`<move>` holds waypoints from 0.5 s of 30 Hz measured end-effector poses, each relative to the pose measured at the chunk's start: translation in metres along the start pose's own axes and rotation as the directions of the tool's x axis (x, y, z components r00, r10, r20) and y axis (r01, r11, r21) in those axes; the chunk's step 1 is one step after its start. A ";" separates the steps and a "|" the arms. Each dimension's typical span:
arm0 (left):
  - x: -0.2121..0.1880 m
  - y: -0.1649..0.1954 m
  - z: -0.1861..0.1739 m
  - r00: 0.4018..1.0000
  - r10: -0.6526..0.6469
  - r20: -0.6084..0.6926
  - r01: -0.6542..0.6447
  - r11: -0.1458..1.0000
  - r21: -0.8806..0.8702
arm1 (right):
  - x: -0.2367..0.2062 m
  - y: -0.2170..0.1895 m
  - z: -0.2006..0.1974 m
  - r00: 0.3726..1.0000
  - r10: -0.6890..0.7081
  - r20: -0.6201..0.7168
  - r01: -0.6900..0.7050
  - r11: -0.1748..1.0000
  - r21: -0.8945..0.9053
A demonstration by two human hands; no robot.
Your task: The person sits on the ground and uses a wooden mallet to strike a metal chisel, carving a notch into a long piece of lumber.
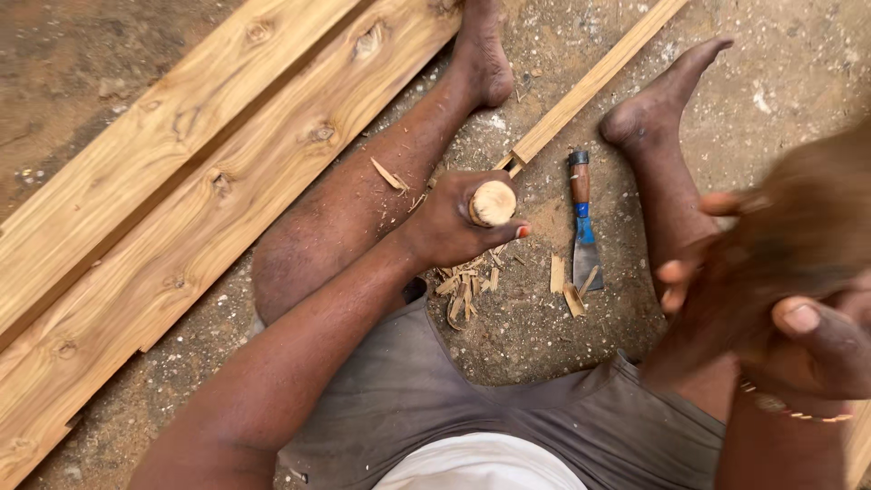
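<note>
Round pale wooden handle end (493, 203), seen end-on near the centre of the view, enclosed by the left hand (458, 220), whose fingers are curled tight around it with the thumb lying along the lower edge; what the handle belongs to is hidden beneath the fist. At about 6 o'clock from this hand, a scatter of wood chips (467, 290) on the sandy ground (544, 327). At 3 o'clock, a chisel (582, 222) lying flat, well apart from the hand, with a brown and blue handle and its blade pointing toward the viewer. At 4 o'clock, at the right edge, the right hand (798, 318), motion-blurred, fingers wrapped around a dark brown blurred object (798, 227) of uncertain kind. At 1 o'clock, a narrow wooden strip (590, 83) running diagonally between the two bare feet. At 9 to 11 o'clock, broad wooden planks (181, 181) laid side by side.
</note>
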State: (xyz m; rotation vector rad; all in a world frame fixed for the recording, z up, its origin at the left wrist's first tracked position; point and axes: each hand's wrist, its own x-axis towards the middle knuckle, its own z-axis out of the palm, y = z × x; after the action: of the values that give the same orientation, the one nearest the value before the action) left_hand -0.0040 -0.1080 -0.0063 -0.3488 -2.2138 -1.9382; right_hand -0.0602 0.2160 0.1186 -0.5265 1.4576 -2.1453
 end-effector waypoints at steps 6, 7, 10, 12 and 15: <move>-0.010 -0.025 0.008 0.996 0.049 0.068 -0.044 0.997 -0.069 | 0.048 0.020 0.041 0.962 -0.037 0.272 0.274 0.152 -0.950; -0.008 -0.029 0.009 0.989 0.093 0.116 -0.078 0.989 -0.126 | 0.051 0.020 0.049 0.918 -0.005 0.397 0.395 -0.072 -0.916; -0.001 -0.035 0.013 0.996 0.083 0.034 -0.088 0.979 0.181 | 0.044 0.007 0.068 0.973 0.139 0.185 0.200 -0.101 -0.975; 0.007 -0.036 0.013 0.994 -0.102 0.033 0.102 0.994 -0.023 | 0.040 0.008 0.052 0.990 0.142 0.008 -0.008 0.112 -0.994; 0.008 -0.038 0.010 0.979 -0.200 0.048 0.203 0.977 -0.069 | 0.101 0.054 -0.019 0.996 -0.086 -0.017 0.012 0.324 -0.946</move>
State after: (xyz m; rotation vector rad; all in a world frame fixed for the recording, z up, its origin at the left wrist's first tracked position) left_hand -0.0228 -0.1020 -0.0415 -0.1808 -2.2868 -2.1374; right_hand -0.1428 0.1533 0.0653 -0.8851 2.7233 -1.0454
